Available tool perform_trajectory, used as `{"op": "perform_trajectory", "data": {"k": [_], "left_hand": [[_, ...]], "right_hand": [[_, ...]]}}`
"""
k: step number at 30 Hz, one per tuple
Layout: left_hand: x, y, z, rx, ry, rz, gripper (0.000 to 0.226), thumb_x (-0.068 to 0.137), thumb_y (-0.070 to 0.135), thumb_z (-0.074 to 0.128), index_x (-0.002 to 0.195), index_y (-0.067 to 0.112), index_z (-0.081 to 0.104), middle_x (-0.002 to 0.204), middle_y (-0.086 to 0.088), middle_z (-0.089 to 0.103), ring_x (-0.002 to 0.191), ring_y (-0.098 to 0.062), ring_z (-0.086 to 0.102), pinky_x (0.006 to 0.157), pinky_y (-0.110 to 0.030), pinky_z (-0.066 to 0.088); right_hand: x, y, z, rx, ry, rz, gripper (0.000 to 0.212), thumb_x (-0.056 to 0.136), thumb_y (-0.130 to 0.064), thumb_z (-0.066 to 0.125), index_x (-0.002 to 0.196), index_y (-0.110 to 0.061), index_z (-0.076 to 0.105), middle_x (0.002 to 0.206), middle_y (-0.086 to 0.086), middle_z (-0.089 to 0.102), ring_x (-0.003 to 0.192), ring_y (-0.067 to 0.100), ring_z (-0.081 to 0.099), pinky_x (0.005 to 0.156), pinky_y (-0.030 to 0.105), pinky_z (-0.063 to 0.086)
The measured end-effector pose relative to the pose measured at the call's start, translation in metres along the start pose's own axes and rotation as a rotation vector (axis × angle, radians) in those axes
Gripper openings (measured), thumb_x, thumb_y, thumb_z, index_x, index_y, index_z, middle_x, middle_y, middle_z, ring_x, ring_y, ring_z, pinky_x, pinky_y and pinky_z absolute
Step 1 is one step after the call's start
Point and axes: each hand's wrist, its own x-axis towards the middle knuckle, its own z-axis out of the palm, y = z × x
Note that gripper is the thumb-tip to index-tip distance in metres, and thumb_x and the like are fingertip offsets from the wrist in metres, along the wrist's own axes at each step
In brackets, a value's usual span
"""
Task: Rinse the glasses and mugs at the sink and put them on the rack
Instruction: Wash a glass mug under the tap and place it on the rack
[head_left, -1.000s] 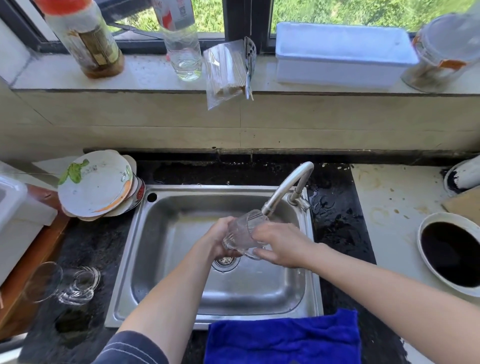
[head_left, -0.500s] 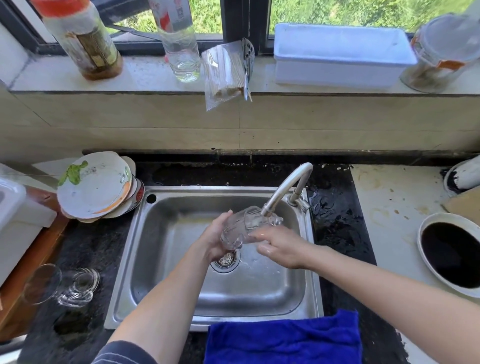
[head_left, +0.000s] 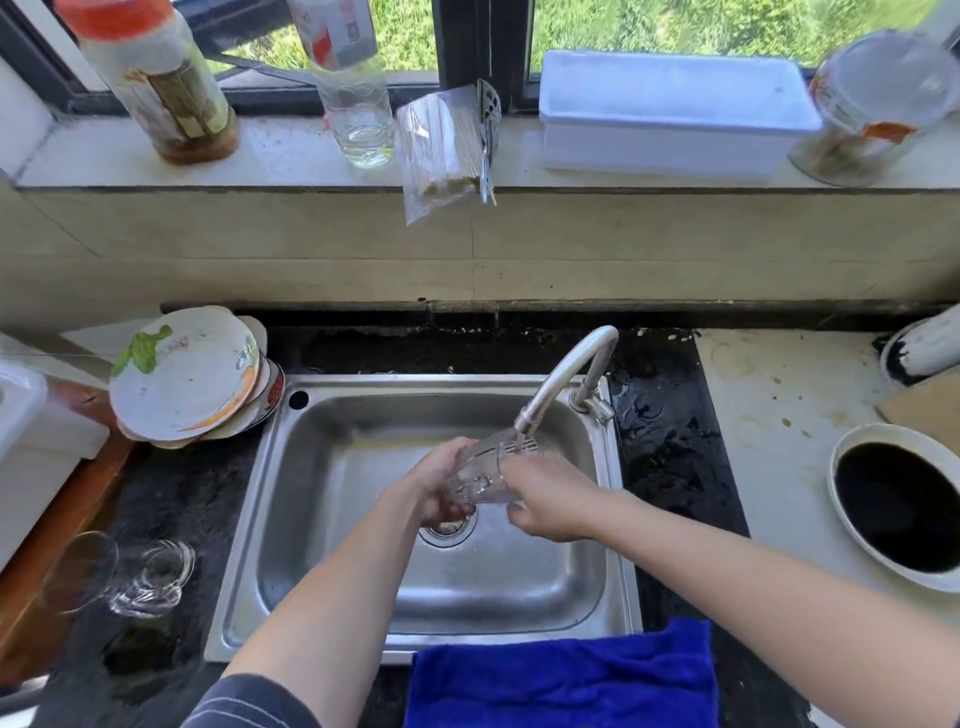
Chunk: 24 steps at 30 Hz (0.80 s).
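A clear glass mug (head_left: 485, 475) is tilted over the steel sink (head_left: 332, 519), its mouth up against the spout of the tap (head_left: 563, 376), where water runs into it. My left hand (head_left: 441, 480) grips the mug's base from the left. My right hand (head_left: 550, 501) holds its right side, fingers curled round the glass. Two more clear glasses (head_left: 122, 574) lie on the dark counter left of the sink.
A stack of dirty plates (head_left: 189, 374) leans at the sink's back left corner. A blue cloth (head_left: 566, 675) hangs over the front edge. A bowl of dark liquid (head_left: 901, 506) sits at right. Bottles, a white box (head_left: 670, 111) and a jar stand on the sill.
The mug has been turned in both hands and its mouth now sits under the running spout. My hands have shifted slightly with it over the drain.
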Motion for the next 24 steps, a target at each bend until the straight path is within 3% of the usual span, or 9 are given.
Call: {"op": "perform_trajectory", "data": {"k": [3, 6, 8, 10, 12, 15, 18, 22, 24], "left_hand": [[-0.002, -0.001, -0.007, -0.051, 0.016, -0.016, 0.031, 0.087, 0.038, 0.046, 0.069, 0.017, 0.06, 0.054, 0.0, 0.054, 0.036, -0.014, 0.041, 0.035, -0.014, 0.032], [-0.009, -0.001, 0.009, -0.139, -0.027, -0.023, 0.032, 0.088, 0.032, 0.039, 0.064, 0.017, 0.053, 0.055, 0.0, 0.05, 0.038, -0.013, 0.042, 0.042, -0.018, 0.028], [-0.008, -0.002, 0.011, -0.187, -0.028, -0.009, 0.032, 0.09, 0.032, 0.04, 0.068, 0.016, 0.056, 0.054, 0.0, 0.055, 0.042, -0.014, 0.046, 0.047, -0.022, 0.029], [-0.006, -0.004, 0.004, -0.242, -0.042, 0.003, 0.03, 0.094, 0.034, 0.042, 0.088, 0.011, 0.061, 0.064, -0.005, 0.063, 0.049, -0.017, 0.056, 0.053, -0.026, 0.036], [-0.006, -0.008, 0.002, -0.201, -0.042, 0.012, 0.034, 0.097, 0.041, 0.042, 0.104, 0.012, 0.059, 0.077, -0.007, 0.066, 0.057, -0.02, 0.062, 0.058, -0.028, 0.04], [-0.009, -0.007, 0.014, -0.112, -0.048, 0.115, 0.035, 0.096, 0.048, 0.041, 0.101, 0.02, 0.061, 0.078, -0.001, 0.063, 0.065, -0.016, 0.057, 0.063, -0.028, 0.046], [-0.016, 0.0, 0.025, -0.058, 0.003, 0.206, 0.041, 0.095, 0.052, 0.042, 0.101, 0.02, 0.065, 0.078, -0.001, 0.062, 0.062, -0.016, 0.056, 0.062, -0.027, 0.044], [-0.021, 0.004, 0.026, 0.078, 0.112, 0.376, 0.053, 0.09, 0.061, 0.048, 0.103, 0.014, 0.068, 0.073, -0.008, 0.063, 0.053, -0.02, 0.058, 0.055, -0.03, 0.042], [-0.027, 0.006, 0.026, 0.121, 0.127, 0.406, 0.052, 0.089, 0.062, 0.046, 0.1, 0.017, 0.069, 0.072, -0.01, 0.063, 0.056, -0.021, 0.058, 0.057, -0.031, 0.045]], "right_hand": [[-0.002, 0.013, 0.0, 0.088, -0.034, -0.031, 0.014, 0.088, -0.019, 0.053, 0.1, -0.015, 0.06, 0.107, 0.004, 0.064, 0.098, 0.025, 0.058, 0.076, 0.035, 0.044], [0.007, 0.007, -0.003, 0.209, 0.061, 0.091, 0.027, 0.084, -0.017, 0.056, 0.108, -0.025, 0.064, 0.103, -0.003, 0.067, 0.098, 0.022, 0.061, 0.079, 0.034, 0.05], [0.013, 0.004, 0.001, 0.376, 0.041, 0.122, 0.021, 0.084, -0.017, 0.059, 0.101, -0.027, 0.068, 0.091, -0.004, 0.067, 0.09, 0.021, 0.063, 0.078, 0.035, 0.052], [0.012, 0.011, 0.005, 0.553, -0.008, 0.117, 0.011, 0.088, -0.022, 0.065, 0.095, -0.019, 0.072, 0.082, 0.002, 0.065, 0.076, 0.017, 0.058, 0.073, 0.038, 0.051], [0.007, 0.021, 0.003, 0.755, 0.048, 0.184, 0.01, 0.089, -0.023, 0.067, 0.089, -0.014, 0.072, 0.085, 0.012, 0.069, 0.073, 0.018, 0.057, 0.063, 0.035, 0.047], [0.008, 0.027, -0.002, 1.04, 0.2, 0.349, 0.021, 0.094, -0.021, 0.061, 0.092, -0.001, 0.067, 0.092, 0.011, 0.075, 0.078, 0.016, 0.068, 0.054, 0.022, 0.041], [0.01, 0.025, -0.002, 1.248, 0.267, 0.472, 0.016, 0.097, -0.021, 0.054, 0.087, -0.012, 0.062, 0.086, 0.007, 0.076, 0.066, 0.01, 0.069, 0.048, 0.02, 0.032], [0.012, 0.025, 0.002, 1.296, 0.431, 0.575, 0.017, 0.094, -0.023, 0.055, 0.08, -0.016, 0.059, 0.071, 0.003, 0.063, 0.054, 0.012, 0.058, 0.04, 0.02, 0.029], [0.009, 0.024, -0.001, 1.255, 0.377, 0.531, 0.017, 0.096, -0.025, 0.055, 0.082, -0.015, 0.059, 0.07, 0.004, 0.064, 0.057, 0.015, 0.061, 0.038, 0.02, 0.03]]}}
